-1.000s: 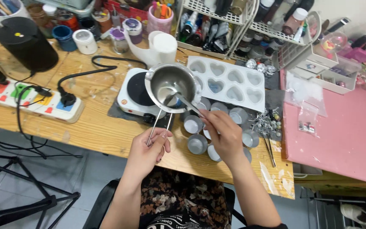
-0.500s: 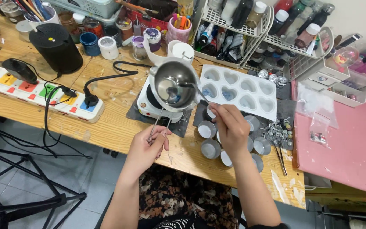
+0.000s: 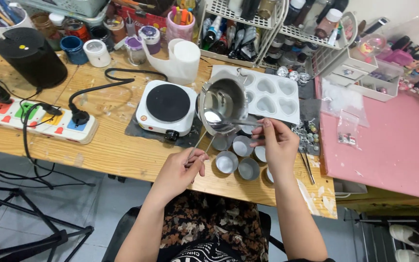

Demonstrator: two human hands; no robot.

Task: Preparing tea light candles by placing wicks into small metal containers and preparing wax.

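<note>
Steel melting pot [image 3: 221, 104] tilted over small tins [image 3: 233, 157] at tabletop [image 3: 98, 155] edge, off white hotplate [image 3: 163, 107]. Left hand [image 3: 180, 172] fingers pinching wire handle; right hand [image 3: 277, 145] fingers pinching spoon [image 3: 229, 120] at spout. Pour step; next likely needs slow tilt, aligned over one tin.

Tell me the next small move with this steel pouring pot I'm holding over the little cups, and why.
Probably tip the shiny steel pouring pot a little further toward the small round metal cups. The left hand has its grip on the pot's long wire handle, the pot is off the white electric hotplate, and the right hand holds a metal spoon at its rim.
</note>
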